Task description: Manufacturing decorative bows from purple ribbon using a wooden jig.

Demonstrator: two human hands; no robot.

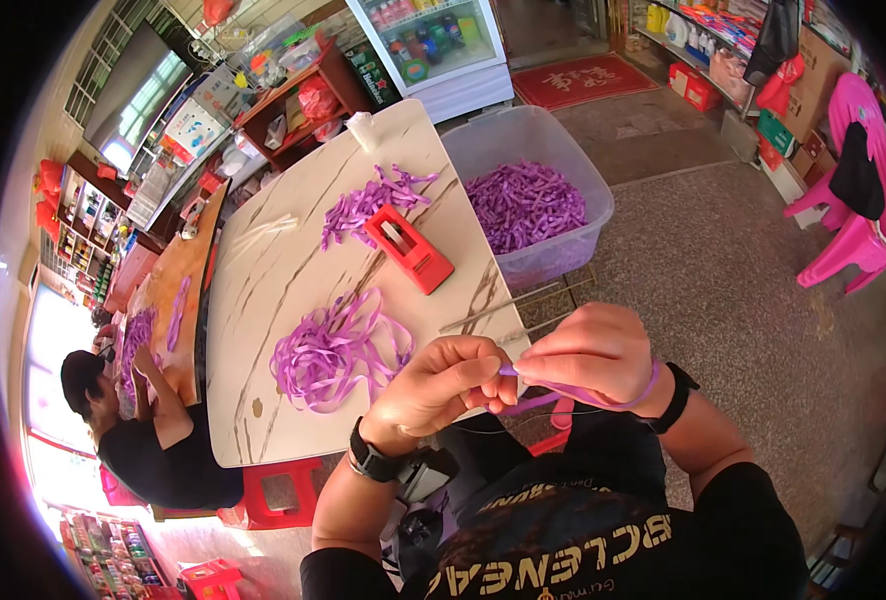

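Marble-patterned table (243, 340), purple ribbon (508, 370) running sideways, trailing rightward, left hand (453, 385), right hand (593, 358), both grips pinched on it.

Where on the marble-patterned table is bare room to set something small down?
The table is bare left of the tangled ribbon, and between that ribbon and the pale strips. It is crowded around the red dispenser, beside the ribbon pile.
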